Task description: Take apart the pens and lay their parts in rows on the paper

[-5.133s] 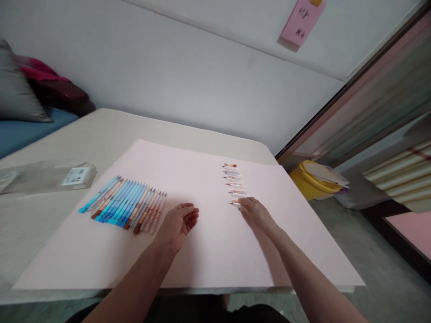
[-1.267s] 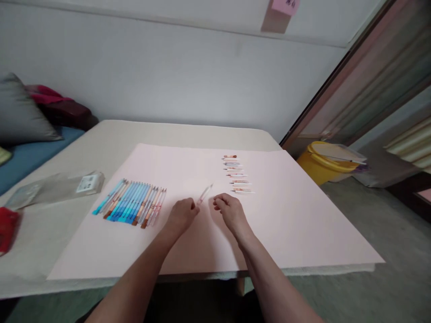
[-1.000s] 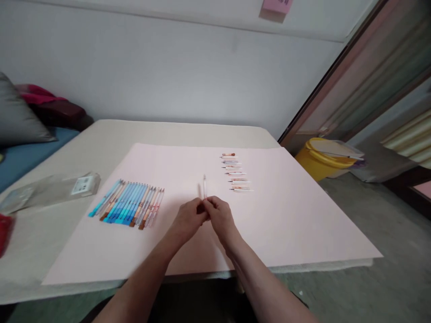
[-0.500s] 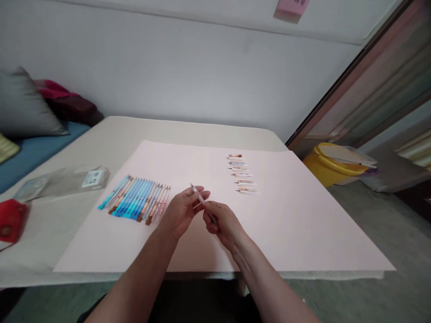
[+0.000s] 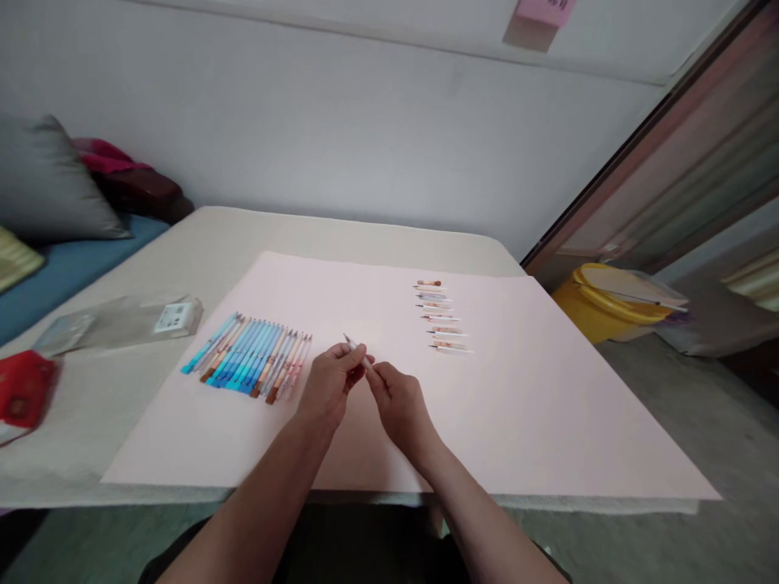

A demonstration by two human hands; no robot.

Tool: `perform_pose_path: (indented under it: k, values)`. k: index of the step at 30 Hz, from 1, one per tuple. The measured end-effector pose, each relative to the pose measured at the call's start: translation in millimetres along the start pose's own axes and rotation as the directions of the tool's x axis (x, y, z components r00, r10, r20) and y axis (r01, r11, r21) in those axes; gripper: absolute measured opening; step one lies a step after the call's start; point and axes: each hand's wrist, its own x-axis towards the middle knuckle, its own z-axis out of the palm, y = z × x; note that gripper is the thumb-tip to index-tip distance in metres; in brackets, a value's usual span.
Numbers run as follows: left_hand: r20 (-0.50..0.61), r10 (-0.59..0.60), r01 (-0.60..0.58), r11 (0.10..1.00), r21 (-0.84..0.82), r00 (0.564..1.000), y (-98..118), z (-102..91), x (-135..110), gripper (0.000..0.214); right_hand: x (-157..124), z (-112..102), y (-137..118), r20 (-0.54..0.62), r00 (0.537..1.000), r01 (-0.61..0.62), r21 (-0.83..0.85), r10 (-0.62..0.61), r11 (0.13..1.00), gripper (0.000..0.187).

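Both of my hands meet over the middle of a pink paper sheet (image 5: 535, 405) and pinch one slim clear pen (image 5: 355, 349). My left hand (image 5: 332, 381) grips its upper part, with the tip poking out up and to the left. My right hand (image 5: 395, 401) pinches its lower end, which the fingers hide. To the left of my hands lies a tidy row of several blue, orange and clear pens (image 5: 249, 367). A column of several small pen caps (image 5: 441, 316) lies on the sheet to the upper right.
The sheet covers a beige table (image 5: 200, 243). A clear plastic package (image 5: 122, 322) and a red object (image 5: 21, 389) lie at its left. A yellow bucket (image 5: 593, 304) stands on the floor to the right. Cushions lie on a blue mat at far left.
Five seconds ago my right hand was at the cap column and my left hand was empty. Since then both hands closed on one pen, and its tip swung from upright to up-left.
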Motion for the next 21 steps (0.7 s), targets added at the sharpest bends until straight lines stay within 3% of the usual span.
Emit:
perform_pose_path:
  k: [2,4,9,13,21]
  values:
    - [-0.031,0.015,-0.013,0.999,0.047,0.999,-1.2,-0.5,-0.2,0.026,-2.8,2.1,-1.2,-0.033,0.997,0.059,-0.197,-0.067,0.979,0.03]
    - [-0.042,0.004,-0.001,0.998,0.068,0.999,-2.0,-1.2,-0.2,0.029,-4.3,3.4,-1.3,-0.037,0.997,0.059,-0.264,-0.071,0.963,0.029]
    - [0.059,-0.076,0.081,0.992,-0.094,0.995,-0.3,-1.0,-0.8,0.024,1.0,-0.6,6.7,-0.053,0.998,-0.025,-0.031,0.024,0.999,0.031]
    - [0.109,-0.101,0.114,0.986,-0.12,0.989,1.0,0.0,-0.4,0.024,5.7,-5.2,12.1,-0.013,0.995,-0.094,0.148,0.097,0.984,0.029]
    - [0.012,-0.069,0.07,0.996,-0.056,0.998,-3.3,-1.8,1.2,0.022,3.1,-2.2,9.2,-0.007,0.999,-0.031,0.134,0.032,0.99,0.031]
